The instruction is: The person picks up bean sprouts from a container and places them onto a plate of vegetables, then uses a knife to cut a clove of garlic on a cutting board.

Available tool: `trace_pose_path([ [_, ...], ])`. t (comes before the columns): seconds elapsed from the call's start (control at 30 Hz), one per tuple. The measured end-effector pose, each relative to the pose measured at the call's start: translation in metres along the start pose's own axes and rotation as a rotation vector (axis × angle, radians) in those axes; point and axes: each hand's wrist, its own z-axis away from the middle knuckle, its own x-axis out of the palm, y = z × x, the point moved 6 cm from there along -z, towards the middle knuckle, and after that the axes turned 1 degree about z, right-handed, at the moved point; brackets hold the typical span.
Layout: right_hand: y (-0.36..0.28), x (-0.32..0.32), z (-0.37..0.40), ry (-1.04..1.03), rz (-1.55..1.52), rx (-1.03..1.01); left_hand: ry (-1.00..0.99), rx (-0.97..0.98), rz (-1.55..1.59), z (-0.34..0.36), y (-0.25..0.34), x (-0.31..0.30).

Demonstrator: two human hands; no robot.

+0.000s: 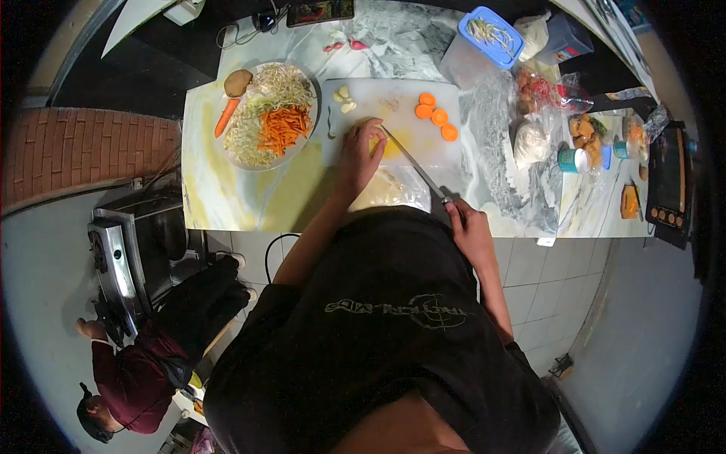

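A marble-patterned table carries a white cutting board. Left of the board sits a round plate; beyond its far edge lie small red onions. A plastic tub stands past the board's far right corner, a bag of white powder to its right, and a clear plastic bag at the board's near edge.

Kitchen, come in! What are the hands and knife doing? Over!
Right hand gripping knife. Left hand over cutting board, near the knife's tip: maybe in the way. Carrot slices clear of the knife.
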Motion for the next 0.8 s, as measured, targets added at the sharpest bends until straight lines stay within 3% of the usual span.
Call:
trace_pose_path([
  [0.37, -0.004, -0.002, -0.008, -0.019, 0.044, -0.028, 0.022, 0.030, 0.015, 0.000, 0.000, 0.001],
  [0.53, -0.001, 0.008, -0.020, 0.024, 0.209, -0.096, 0.027, 0.036, -0.026, 0.001, -0.002, 0.002],
  [0.8, -0.010, 0.009, -0.051, 0.153, 0.167, -0.182, 0.120, 0.079, -0.006, 0.004, -0.006, -0.008],
])
